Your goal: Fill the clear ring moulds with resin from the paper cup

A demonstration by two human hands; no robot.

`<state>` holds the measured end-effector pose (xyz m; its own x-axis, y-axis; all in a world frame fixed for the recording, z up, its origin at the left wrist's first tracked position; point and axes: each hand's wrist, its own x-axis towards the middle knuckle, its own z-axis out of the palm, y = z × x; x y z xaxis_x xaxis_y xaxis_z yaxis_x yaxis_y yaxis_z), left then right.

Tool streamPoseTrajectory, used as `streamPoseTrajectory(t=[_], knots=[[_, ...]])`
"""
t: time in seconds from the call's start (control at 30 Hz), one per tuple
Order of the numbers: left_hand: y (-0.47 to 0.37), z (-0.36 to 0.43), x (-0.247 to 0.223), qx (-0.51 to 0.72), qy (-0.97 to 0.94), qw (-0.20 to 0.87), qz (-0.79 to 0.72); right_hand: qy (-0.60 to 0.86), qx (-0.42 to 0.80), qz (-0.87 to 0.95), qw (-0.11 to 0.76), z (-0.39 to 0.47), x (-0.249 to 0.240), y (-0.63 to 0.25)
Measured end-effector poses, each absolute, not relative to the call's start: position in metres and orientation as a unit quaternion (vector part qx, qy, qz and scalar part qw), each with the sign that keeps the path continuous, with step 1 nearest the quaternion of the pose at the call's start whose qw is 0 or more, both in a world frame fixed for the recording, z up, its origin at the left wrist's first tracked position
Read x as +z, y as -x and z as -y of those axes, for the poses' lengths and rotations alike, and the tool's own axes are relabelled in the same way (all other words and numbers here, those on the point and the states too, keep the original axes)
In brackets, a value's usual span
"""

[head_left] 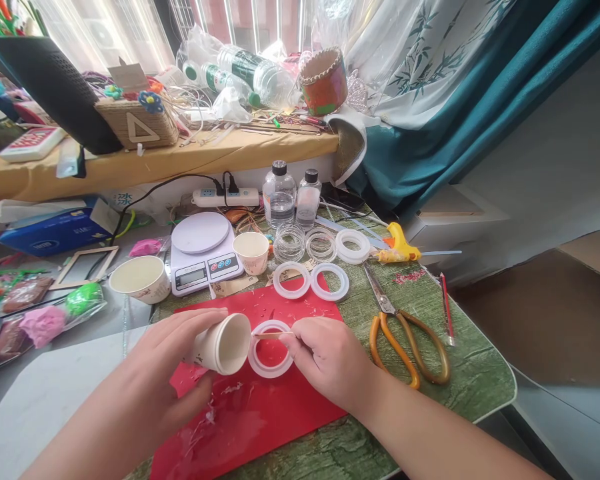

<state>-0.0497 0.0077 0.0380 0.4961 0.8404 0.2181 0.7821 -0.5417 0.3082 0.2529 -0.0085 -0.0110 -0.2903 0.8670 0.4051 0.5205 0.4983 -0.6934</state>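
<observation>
My left hand [175, 360] holds a white paper cup [225, 343] tipped on its side, its mouth facing right over a white ring mould [270, 363]. The mould lies on a red sheet [245, 413]. My right hand [320, 357] pinches a thin wooden stick [273, 335] whose far end reaches to the cup's rim, above the mould. Two more white ring moulds [311, 281] lie side by side at the red sheet's far edge.
Orange-handled scissors [405, 327] lie right of my right hand, a yellow glue gun [400, 247] beyond them. A digital scale [203, 257], two paper cups [140, 277], two clear bottles [290, 193] and a power strip [225, 197] stand behind. Clay packets [45, 320] sit at left.
</observation>
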Motion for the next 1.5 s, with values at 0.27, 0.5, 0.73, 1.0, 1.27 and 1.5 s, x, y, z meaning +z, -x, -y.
streamPoseTrajectory(t=[0.27,0.5,0.73,1.0,1.27,1.5], knots=[[0.0481,-0.008,0.0398,0.173,-0.864,0.068,-0.468,0.439,0.221,0.771,0.404,0.0081,-0.0143,-0.2527],[0.0472,-0.0084,0.0415,0.17,-0.867,0.066,-0.463,0.418,0.221,0.777,0.416,0.0072,-0.0105,-0.2534],[0.0459,-0.0092,0.0423,0.169,-0.872,0.049,-0.457,0.413,0.212,0.782,0.417,0.0065,-0.0096,-0.2525],[0.049,-0.0077,0.0404,0.167,-0.863,0.073,-0.471,0.411,0.209,0.785,0.414,0.0069,-0.0093,-0.2532],[0.0458,-0.0089,0.0429,0.165,-0.867,0.061,-0.467,0.394,0.17,0.803,0.412,0.0072,-0.0094,-0.254],[0.0434,-0.0097,0.0462,0.176,-0.87,0.061,-0.458,0.381,0.132,0.817,0.412,0.0081,-0.008,-0.2538]])
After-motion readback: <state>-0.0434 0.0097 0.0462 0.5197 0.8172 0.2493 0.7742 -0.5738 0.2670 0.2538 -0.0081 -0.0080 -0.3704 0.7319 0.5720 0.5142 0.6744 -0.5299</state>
